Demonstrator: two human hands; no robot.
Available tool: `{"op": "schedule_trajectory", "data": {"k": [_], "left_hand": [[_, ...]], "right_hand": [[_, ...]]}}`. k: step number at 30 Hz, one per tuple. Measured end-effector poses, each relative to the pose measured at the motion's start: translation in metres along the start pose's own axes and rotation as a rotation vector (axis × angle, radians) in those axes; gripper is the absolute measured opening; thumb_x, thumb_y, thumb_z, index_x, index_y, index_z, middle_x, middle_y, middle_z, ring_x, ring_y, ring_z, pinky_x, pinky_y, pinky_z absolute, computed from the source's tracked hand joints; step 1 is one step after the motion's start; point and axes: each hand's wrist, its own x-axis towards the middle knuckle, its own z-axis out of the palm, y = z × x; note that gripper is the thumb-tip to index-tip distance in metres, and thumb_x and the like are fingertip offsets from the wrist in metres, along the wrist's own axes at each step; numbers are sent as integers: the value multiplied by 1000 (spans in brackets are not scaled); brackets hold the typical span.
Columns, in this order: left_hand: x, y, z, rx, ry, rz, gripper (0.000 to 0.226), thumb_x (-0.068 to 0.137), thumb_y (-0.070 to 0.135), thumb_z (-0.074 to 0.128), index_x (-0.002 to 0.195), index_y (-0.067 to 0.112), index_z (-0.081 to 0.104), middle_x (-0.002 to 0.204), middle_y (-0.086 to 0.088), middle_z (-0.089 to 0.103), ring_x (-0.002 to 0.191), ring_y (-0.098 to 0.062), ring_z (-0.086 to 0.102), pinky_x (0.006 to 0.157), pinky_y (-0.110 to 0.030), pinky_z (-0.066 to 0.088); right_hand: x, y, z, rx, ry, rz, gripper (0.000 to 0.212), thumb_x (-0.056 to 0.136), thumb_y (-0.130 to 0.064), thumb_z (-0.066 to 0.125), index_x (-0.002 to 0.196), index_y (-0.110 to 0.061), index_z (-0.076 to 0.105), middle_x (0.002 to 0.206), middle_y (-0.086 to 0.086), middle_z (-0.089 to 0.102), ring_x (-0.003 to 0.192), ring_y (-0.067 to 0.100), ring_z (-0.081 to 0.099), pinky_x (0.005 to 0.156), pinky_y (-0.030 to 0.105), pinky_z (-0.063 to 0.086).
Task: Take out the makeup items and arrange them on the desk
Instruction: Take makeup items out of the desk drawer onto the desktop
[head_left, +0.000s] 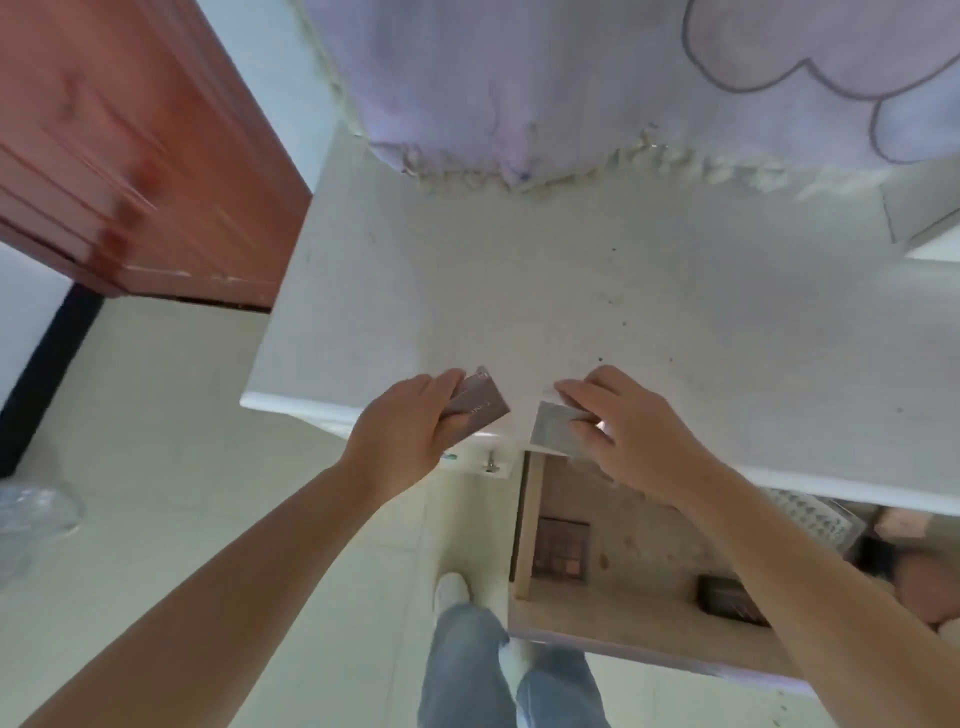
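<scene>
My left hand (410, 431) grips a flat grey-mauve makeup palette (480, 405) at the near edge of the white desk (597, 291). My right hand (628, 431) holds a second flat silver-grey palette (553, 428) just right of it, also over the desk's front edge. Below the desk an open drawer (613, 613) shows an eyeshadow palette (563, 545) with several brown pans and a dark box (727, 597). More items at the drawer's right are blurred and partly hidden by my right arm.
A lilac cloth with a fringe (571, 88) covers the desk's far part. A red-brown wooden door (130, 156) stands at left. A small drawer knob (491, 462) sits under the desk edge. My legs and white shoe (452, 592) are on the pale tiled floor.
</scene>
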Motion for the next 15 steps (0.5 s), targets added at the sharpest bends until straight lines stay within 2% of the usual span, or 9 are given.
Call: {"op": "schedule_trajectory", "data": {"k": [1, 3, 5, 7, 9, 10, 12, 14, 15], "left_hand": [[7, -18, -12, 47, -50, -16, 37, 94, 26, 45, 130, 16, 44, 107, -6, 59, 99, -25, 54, 73, -26, 34], [21, -55, -32, 123, -207, -37, 36, 94, 26, 46, 128, 17, 46, 111, -5, 60, 103, -22, 55, 76, -26, 36], [34, -86, -47, 79, -339, -77, 37, 93, 25, 50, 129, 18, 47, 117, -4, 60, 108, -19, 55, 82, -24, 38], [50, -111, -58, 76, -374, -89, 46, 93, 25, 50, 137, 19, 39, 123, -4, 57, 116, -18, 52, 89, -23, 37], [63, -131, -58, 169, -315, -92, 52, 95, 24, 45, 143, 18, 27, 128, -7, 49, 120, -22, 46, 93, -26, 35], [67, -137, -56, 243, -251, -73, 51, 95, 22, 42, 144, 16, 25, 128, -9, 47, 120, -25, 44, 94, -30, 36], [67, -147, -45, 342, -69, 66, 46, 90, 18, 39, 135, 11, 37, 119, -12, 54, 109, -32, 53, 89, -38, 44], [61, -154, -27, 292, 45, 138, 44, 80, 22, 37, 118, 6, 52, 105, -13, 64, 92, -33, 64, 81, -47, 50], [59, -156, -19, 271, 76, 132, 46, 79, 26, 36, 114, 5, 56, 104, -12, 65, 91, -31, 64, 81, -51, 49]], "right_hand": [[20, -9, 2, 27, -55, 9, 35, 89, -9, 51, 124, -11, 55, 108, 8, 57, 90, 24, 59, 78, 26, 47], [58, -26, 9, 106, -138, 36, 36, 89, -9, 51, 125, -13, 52, 114, 3, 56, 102, 19, 55, 83, 17, 36], [92, -41, 21, 183, -151, 74, 31, 87, -8, 53, 118, -10, 55, 110, 4, 57, 105, 20, 55, 87, 19, 38], [118, -46, 37, 182, -164, 91, 30, 86, -8, 55, 116, -8, 57, 109, 6, 55, 105, 22, 53, 85, 18, 35], [135, -51, 53, 130, -107, 106, 30, 85, -4, 55, 114, -8, 61, 111, 9, 56, 104, 26, 53, 86, 18, 34], [139, -53, 64, 82, 11, 72, 27, 81, 0, 56, 106, -8, 66, 103, 10, 61, 98, 30, 56, 89, 27, 41], [139, -58, 87, -20, 244, 30, 28, 66, 0, 64, 88, -15, 68, 85, 6, 67, 85, 31, 60, 76, 47, 53], [135, -64, 106, -124, 339, 29, 32, 66, -9, 58, 95, -20, 57, 86, 6, 68, 95, 26, 53, 79, 55, 50], [133, -66, 111, -164, 364, 20, 32, 68, -12, 53, 99, -19, 53, 89, 7, 68, 98, 25, 51, 81, 53, 49]]}}
